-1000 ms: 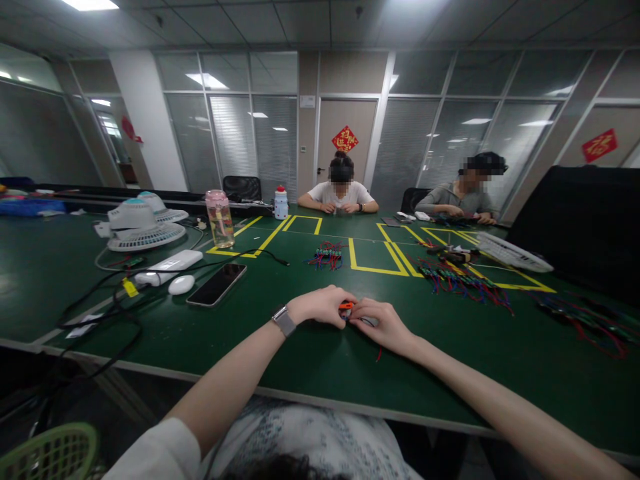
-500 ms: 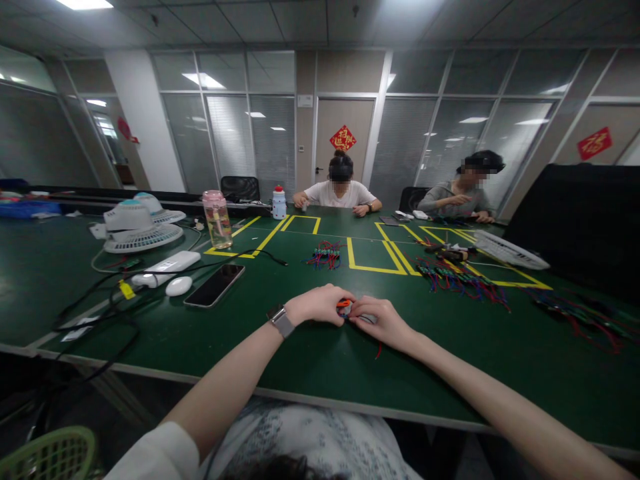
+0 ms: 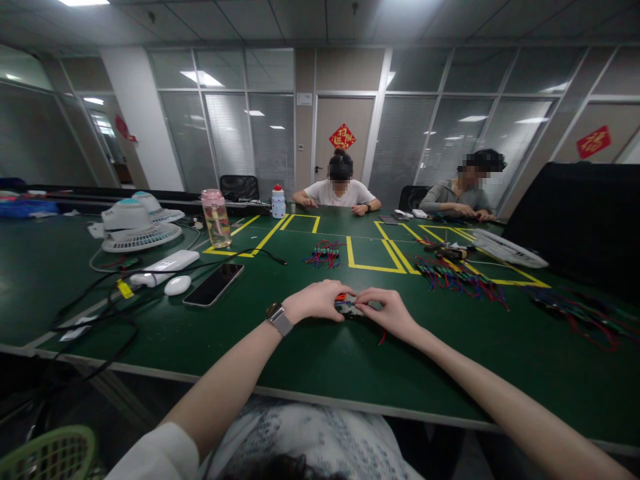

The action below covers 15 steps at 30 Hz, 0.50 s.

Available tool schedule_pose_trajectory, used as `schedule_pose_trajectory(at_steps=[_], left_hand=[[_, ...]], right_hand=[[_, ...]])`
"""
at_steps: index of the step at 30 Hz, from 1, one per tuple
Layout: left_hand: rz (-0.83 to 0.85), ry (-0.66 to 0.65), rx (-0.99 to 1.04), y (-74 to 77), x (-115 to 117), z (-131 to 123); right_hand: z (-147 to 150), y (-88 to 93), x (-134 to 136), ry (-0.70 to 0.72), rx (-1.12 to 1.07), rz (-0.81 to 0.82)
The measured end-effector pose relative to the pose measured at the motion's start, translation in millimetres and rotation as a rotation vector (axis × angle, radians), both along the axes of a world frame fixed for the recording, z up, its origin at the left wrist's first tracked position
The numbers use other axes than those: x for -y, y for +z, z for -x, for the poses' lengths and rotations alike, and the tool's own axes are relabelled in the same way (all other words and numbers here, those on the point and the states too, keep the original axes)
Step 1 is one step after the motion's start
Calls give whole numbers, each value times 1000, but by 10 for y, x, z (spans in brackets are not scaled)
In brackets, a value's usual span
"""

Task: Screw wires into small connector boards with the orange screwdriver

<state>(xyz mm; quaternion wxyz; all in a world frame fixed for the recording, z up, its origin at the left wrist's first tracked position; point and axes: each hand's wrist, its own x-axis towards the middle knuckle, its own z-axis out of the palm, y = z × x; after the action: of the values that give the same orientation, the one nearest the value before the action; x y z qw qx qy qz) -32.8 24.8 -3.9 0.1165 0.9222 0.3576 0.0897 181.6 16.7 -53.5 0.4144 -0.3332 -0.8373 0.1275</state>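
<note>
Between my two hands, low over the green table [image 3: 310,353], is a small grey circuit board [image 3: 349,307] with an orange part on its left. My left hand [image 3: 320,300] grips the board's left side between thumb and fingers; a watch is on that wrist. On the other side, my right hand [image 3: 387,312] pinches at the board's right edge, and its fingers cover part of it. A red wire [image 3: 383,338] sticks out below the right hand. Whether the right fingers hold the board itself or a wire is hard to make out.
Beyond my hands lies a bundle of wired boards [image 3: 325,254]; more wired boards [image 3: 463,280] lie to the right. A phone [image 3: 214,285], a white mouse [image 3: 178,285], a power strip [image 3: 165,267], fans [image 3: 142,230] and a bottle [image 3: 217,219] stand left. Two people sit across.
My right hand has shifted slightly right and its fingers have lifted, so more of the grey board shows. The left hand stays about in place. Across the table, both people's hands have moved.
</note>
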Motion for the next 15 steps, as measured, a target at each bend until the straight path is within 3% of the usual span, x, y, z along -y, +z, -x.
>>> schedule_pose_trajectory(at_steps=[11,15], left_hand=[[-31,81,129,73,-30,81],[44,99,93,120,-30,121]], right_hand=[[-147,-73,-185,-99,59,14],[-273,-64,-260,-91,159,17]])
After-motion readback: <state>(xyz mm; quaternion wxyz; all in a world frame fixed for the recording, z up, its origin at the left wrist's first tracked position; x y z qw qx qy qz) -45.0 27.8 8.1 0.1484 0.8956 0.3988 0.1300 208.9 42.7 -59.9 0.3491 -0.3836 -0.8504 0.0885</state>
